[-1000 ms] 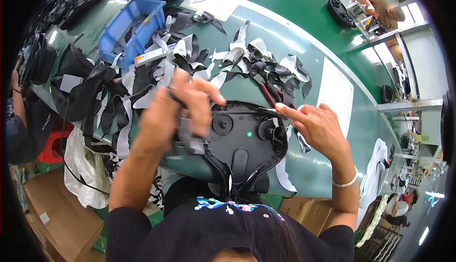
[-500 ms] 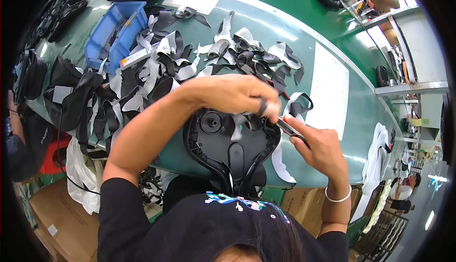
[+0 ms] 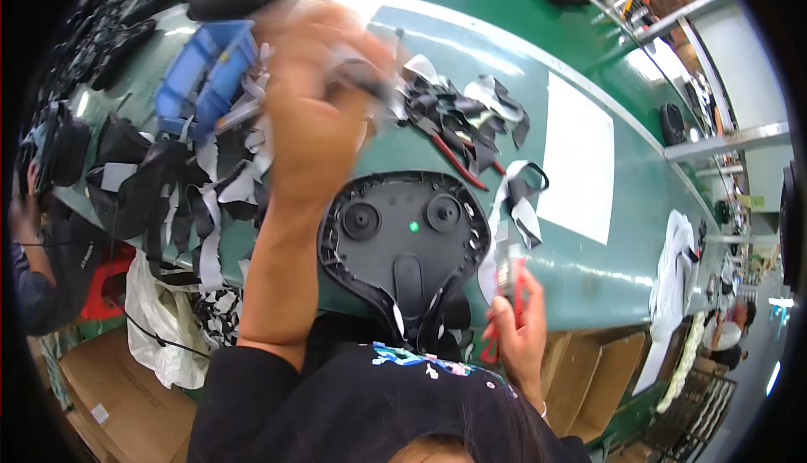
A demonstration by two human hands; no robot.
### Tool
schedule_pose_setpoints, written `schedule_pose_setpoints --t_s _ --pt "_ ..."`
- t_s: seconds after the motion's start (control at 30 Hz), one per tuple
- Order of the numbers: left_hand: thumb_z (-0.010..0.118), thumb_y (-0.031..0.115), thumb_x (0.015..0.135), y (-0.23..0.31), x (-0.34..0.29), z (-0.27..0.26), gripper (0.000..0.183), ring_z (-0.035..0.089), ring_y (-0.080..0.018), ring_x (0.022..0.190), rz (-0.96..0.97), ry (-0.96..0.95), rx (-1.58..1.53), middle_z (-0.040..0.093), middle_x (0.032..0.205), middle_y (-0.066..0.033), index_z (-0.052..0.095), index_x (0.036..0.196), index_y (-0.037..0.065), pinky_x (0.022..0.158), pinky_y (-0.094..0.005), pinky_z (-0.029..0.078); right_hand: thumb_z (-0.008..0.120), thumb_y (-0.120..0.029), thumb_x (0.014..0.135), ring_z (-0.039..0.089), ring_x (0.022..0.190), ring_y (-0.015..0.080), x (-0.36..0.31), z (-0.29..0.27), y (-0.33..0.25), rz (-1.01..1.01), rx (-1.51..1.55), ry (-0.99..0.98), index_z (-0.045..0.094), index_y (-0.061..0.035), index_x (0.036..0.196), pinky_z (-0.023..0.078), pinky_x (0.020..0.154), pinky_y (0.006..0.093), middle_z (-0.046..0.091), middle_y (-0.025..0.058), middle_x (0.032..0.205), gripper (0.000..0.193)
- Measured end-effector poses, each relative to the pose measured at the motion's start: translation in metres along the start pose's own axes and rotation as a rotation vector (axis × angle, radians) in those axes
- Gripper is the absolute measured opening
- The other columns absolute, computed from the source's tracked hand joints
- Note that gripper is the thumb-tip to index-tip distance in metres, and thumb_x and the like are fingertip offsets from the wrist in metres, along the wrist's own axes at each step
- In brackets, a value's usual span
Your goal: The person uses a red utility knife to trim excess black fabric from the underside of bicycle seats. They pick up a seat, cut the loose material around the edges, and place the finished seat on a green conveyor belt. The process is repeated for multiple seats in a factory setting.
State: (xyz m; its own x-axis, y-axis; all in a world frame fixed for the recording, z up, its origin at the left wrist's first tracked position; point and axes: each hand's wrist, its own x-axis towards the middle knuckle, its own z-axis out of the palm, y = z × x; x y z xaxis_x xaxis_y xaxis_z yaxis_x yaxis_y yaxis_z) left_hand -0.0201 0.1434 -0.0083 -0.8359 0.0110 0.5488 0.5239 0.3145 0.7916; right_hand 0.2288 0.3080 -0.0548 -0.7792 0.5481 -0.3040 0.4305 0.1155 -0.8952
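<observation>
A black bicycle-saddle-shaped piece (image 3: 382, 249) lies on the table in front of me, underside up, with two round recesses and its narrow end toward my body. My left hand (image 3: 324, 68) is raised over the scraps at the upper left, smeared by motion. A dark strip of material (image 3: 363, 76), also blurred, is in its fingers. Beside the saddle's right edge, my right hand (image 3: 523, 324) is closed round a red-handled utility knife (image 3: 509, 280), whose metallic end points away from me. Part of its handle is hidden by my fingers.
Black and white scrap strips (image 3: 466, 110) lie heaped at the far side, with red-handled pliers (image 3: 458, 156) among them. A blue bin (image 3: 181, 97) stands at left. A white paper sheet (image 3: 578, 156) lies at right. Cardboard boxes (image 3: 118, 396) sit below; a person's arm (image 3: 32, 236) shows at far left.
My left hand has swung from the saddle's far edge up and left, carrying the dark strip. My right hand has drawn back toward me with the knife, leaving the saddle uncovered.
</observation>
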Motion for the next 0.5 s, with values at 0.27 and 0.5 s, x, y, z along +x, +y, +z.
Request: schedule_pose_setpoints --t_s 0.27,0.5 --pt "0.067 0.024 0.083 -0.097 0.011 -0.005 0.031 0.058 -0.0128 0.080 -0.524 -0.619 -0.162 0.064 0.085 -0.0042 0.065 0.098 -0.003 0.074 -0.0274 0.045 0.056 -0.006 0.090 0.052 0.062 0.0079 0.071 -0.010 -0.013 -0.307 0.182 0.235 0.040 -0.0016 0.128 0.047 0.057 0.0234 0.052 0.0036 0.088 0.041" --pt "0.065 0.003 0.063 -0.103 -0.017 0.075 0.041 0.045 -0.0328 0.110 0.123 -0.299 0.278 0.048 0.114 -0.0135 0.049 0.100 0.007 0.090 -0.0441 0.034 0.063 -0.010 0.086 0.050 0.059 0.0068 0.175 -0.027 -0.034 -0.477 -0.015 0.341 0.045 -0.0013 0.124 0.042 0.053 0.0207 0.052 0.0016 0.081 0.043"
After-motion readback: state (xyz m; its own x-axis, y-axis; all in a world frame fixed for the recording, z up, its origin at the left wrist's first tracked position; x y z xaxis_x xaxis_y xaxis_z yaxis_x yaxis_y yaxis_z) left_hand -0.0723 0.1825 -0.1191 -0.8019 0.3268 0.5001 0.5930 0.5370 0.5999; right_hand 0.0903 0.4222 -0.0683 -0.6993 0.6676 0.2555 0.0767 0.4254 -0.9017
